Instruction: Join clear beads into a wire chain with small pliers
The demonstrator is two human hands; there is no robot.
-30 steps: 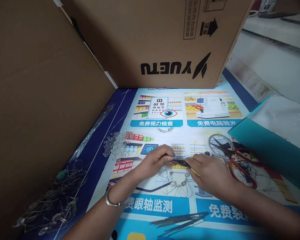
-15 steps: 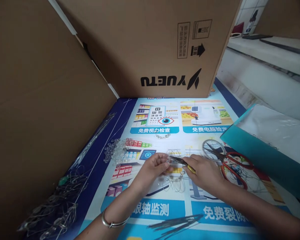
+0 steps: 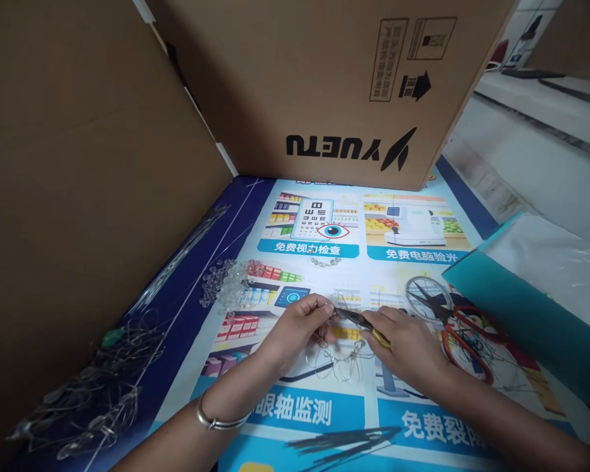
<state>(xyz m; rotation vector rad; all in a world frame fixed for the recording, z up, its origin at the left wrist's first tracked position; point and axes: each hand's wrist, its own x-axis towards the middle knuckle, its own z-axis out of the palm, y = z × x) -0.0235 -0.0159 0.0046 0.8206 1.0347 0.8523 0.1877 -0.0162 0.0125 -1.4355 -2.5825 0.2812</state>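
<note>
My right hand (image 3: 408, 337) is closed around needle-nose pliers (image 3: 356, 318) with dark jaws and a yellow handle. The jaw tips meet the fingertips of my left hand (image 3: 302, 324), which pinches a thin wire strand with clear beads (image 3: 347, 357). Loops of this strand hang below both hands, over the printed mat. Exactly where the jaws grip is too small to make out. Left of my left hand lies a pile of clear beads (image 3: 226, 285). Ahead of it rests a short beaded piece (image 3: 324, 261).
Red-handled scissors (image 3: 465, 328) lie across a wire coil (image 3: 417, 285) on the right, near a teal box (image 3: 511, 295). Dark wire lengths (image 3: 344, 442) lie in front. Wired bead pieces (image 3: 93, 393) heap at left. Cardboard (image 3: 324, 78) stands behind and along the left.
The camera view has shifted and tilted slightly. My left hand has turned a little, its thumb now over the strand at the plier tips. The pliers stay in my right hand.
</note>
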